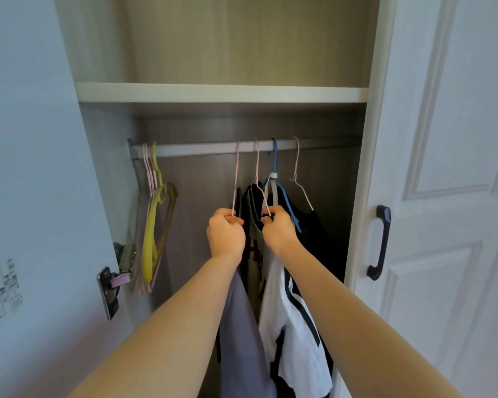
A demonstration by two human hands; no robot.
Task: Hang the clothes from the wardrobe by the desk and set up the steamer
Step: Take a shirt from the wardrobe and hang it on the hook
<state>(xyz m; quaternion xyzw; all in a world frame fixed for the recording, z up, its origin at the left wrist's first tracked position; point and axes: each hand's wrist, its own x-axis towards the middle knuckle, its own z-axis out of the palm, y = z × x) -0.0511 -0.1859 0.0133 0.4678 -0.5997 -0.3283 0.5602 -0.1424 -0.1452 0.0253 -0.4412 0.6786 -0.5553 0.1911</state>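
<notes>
Both hands are inside the open wardrobe, just below the rail (242,146). Left hand (226,235) is fisted shut around the lower wire of a pink hanger (237,179) whose hook sits on the rail left of the other loaded ones; a grey garment (242,340) hangs from it under the forearm. Right hand (276,228) is pinched closed on the sloping shoulder of the next pink hanger (258,173) to the right, carrying the white shirt with dark stripes (293,326). Further right on the rail: blue hanger (275,159) and another pink one (296,165), both with dark clothes. Empty hangers, one yellow (153,225), are bunched at the rail's far left end. Step looks like unhooking the two gripped hangers. To do it clean: lift straight up until the hooks clear the rail, then draw back toward the body. Keep the right hanger separated from the blue one, they sit close and the wires could snag. Hold the hangers level so garments don't slide off. Desk and steamer are not in view.
</notes>
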